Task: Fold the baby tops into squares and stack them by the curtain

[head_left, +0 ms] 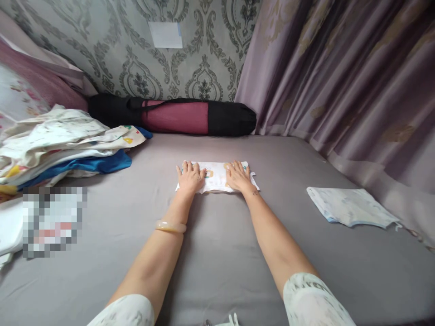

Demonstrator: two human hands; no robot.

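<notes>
A white printed cloth (pixel 216 175), folded into a flat rectangle, lies on the grey bed sheet (pixel 217 253) in front of me. My left hand (pixel 192 177) rests flat on its left end with the fingers spread. On its right end lies my right hand (pixel 239 175), palm down and fingers stretched out. A small pale tag pokes out at the cloth's right edge. The print shows orange-yellow and green figures, partly covered by my hands. Whether it is a garment I cannot tell.
At left lies a heap of clothes (pixel 64 140), with a white item (pixel 10 226) nearer me. A folded pale cloth (pixel 351 206) with blue edging is at right. Along the wall stretches a long black and maroon bag (pixel 175 117). Purple curtains (pixel 326 68) hang at right.
</notes>
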